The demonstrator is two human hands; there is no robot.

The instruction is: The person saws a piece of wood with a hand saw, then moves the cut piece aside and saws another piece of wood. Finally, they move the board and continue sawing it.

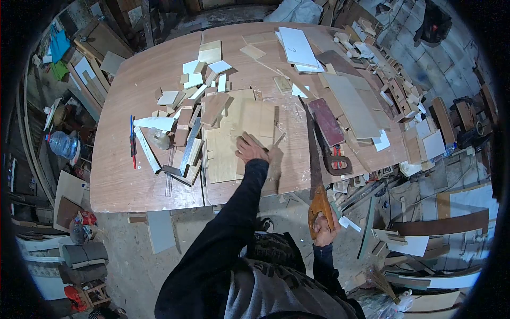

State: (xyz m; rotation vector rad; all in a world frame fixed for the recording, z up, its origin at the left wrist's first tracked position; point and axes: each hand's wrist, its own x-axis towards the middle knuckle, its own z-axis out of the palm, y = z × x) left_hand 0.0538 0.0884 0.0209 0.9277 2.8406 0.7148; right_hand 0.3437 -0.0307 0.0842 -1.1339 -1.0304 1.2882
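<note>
My right hand (325, 228) is wrapped around the orange-brown wooden handle of a handsaw (314, 159). Its long dark blade points away from me, over the table's front edge and up across the right half of the tabletop. On a light wooden board (257, 118) in the middle of the table rests my left hand (251, 149), fingers spread and palm down. This board lies on a larger pale plywood sheet (220, 159). Beside the blade are a dark red block (326, 122) and a tool with a black, looped handle (338, 165).
Wood offcuts (194, 74), a metal square (192, 146), a clear plastic bag (158, 139) and a red-and-blue tool (133, 143) lie on the left of the table (122, 181). White panels (298, 47) and a long grey board (350, 106) are on the right. Scrap wood surrounds the table.
</note>
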